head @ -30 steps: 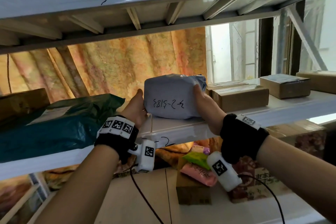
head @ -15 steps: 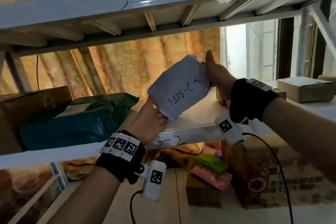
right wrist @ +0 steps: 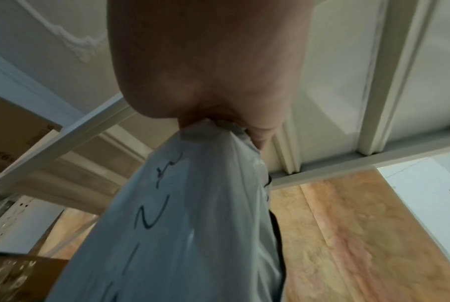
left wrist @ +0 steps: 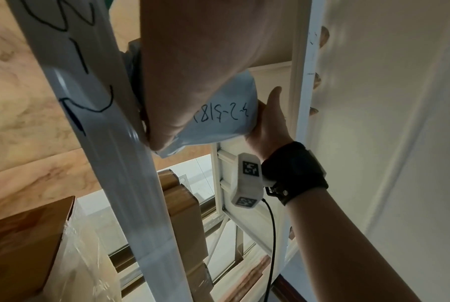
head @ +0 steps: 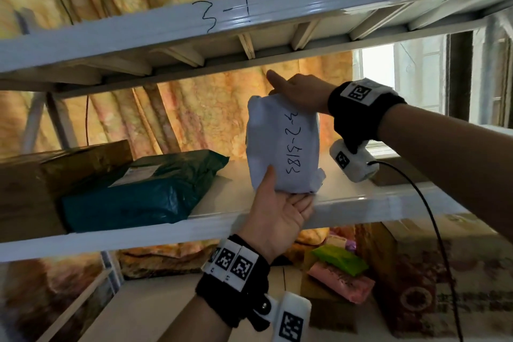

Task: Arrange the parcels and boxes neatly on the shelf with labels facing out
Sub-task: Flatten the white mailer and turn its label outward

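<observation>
Writing: parcel [head: 283,144] bears handwritten "3-2-5183", running top to bottom on the outward face; upper beam [head: 249,22] is marked "3-1"; the left wrist view shows "3-2" on the shelf [head: 361,200] edge.
Parcel: grey-white mailer, upright on end at the shelf's front edge, right of the green bag [head: 144,186].
Left hand [head: 277,214]: palm up beneath the parcel's lower end, thumb pressed on its front, fingers curled under.
Right hand [head: 302,94]: clamped on the parcel's top end, index finger extended.
Box [head: 55,175]: brown, left of the green bag.
</observation>
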A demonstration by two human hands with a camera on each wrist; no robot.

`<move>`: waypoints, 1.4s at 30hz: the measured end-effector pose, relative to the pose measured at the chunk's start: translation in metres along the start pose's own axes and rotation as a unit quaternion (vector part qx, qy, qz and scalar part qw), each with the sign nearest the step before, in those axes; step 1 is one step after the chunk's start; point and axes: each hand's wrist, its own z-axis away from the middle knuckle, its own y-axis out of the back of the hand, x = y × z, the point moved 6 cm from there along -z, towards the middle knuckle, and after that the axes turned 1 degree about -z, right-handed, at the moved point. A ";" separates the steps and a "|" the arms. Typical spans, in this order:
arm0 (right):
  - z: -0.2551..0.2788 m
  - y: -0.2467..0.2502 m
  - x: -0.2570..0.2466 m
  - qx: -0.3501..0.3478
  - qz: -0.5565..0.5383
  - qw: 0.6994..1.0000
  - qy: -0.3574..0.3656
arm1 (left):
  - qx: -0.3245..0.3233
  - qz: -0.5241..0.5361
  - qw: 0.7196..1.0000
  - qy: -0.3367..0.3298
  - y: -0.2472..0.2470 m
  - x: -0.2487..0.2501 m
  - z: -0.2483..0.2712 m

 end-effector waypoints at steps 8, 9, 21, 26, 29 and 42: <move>0.000 -0.015 0.010 -0.005 0.004 1.000 0.013 | -0.008 -0.034 0.998 0.058 0.020 0.004 0.012; 0.000 -0.015 0.012 -0.004 0.001 1.000 0.015 | -0.009 -0.040 0.997 0.064 0.021 0.005 0.014; 0.015 -0.021 0.007 0.003 0.007 0.998 0.067 | 0.018 -0.130 0.989 -0.061 0.015 0.072 0.034; 0.024 -0.020 0.013 0.030 -0.018 0.997 0.068 | 0.050 -0.106 0.952 -0.283 -0.010 0.156 0.055; 0.026 -0.019 0.013 0.034 -0.025 0.997 0.068 | 0.081 -0.154 0.922 -0.345 -0.020 0.187 0.049; 0.072 -0.076 0.050 0.139 -0.397 0.907 -0.033 | 0.132 -0.288 0.924 -0.217 0.011 0.091 -0.004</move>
